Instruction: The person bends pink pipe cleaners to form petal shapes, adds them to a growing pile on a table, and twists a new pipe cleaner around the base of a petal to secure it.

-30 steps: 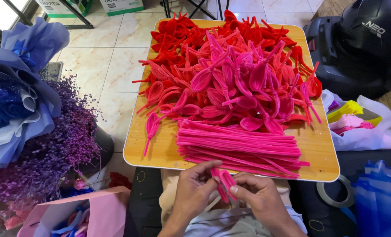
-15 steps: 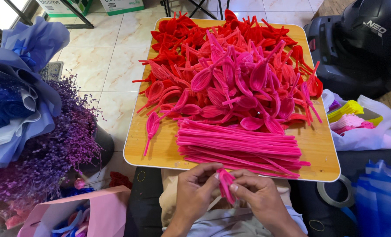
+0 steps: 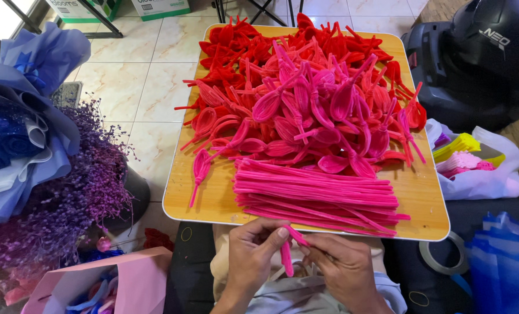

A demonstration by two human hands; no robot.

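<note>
our left hand (image 3: 253,250) and right hand (image 3: 341,264) pinch one pink pipe cleaner (image 3: 287,256), half folded; beyond our grip, many finished loops (image 3: 312,99); a straight stack (image 3: 317,195) remains.

Home craft workspace: tiled floor (image 3: 155,87), wooden counter (image 3: 422,197) piled with pink pipe cleaners (image 3: 317,195), wrapped bouquets (image 3: 27,116), tape roll (image 3: 443,256).

1. The left hand (image 3: 253,250) and right hand (image 3: 341,264) are pinching one pink pipe cleaner (image 3: 287,256) between their fingertips, just below the wooden board (image 3: 213,200).
2. A bundle of straight pink pipe cleaners (image 3: 317,195) is lying along the board's near edge.
3. Pink loops (image 3: 323,122) and red loops (image 3: 242,52) are piling up behind it.
4. Purple dried flowers (image 3: 67,197) are sitting to the left.
</note>
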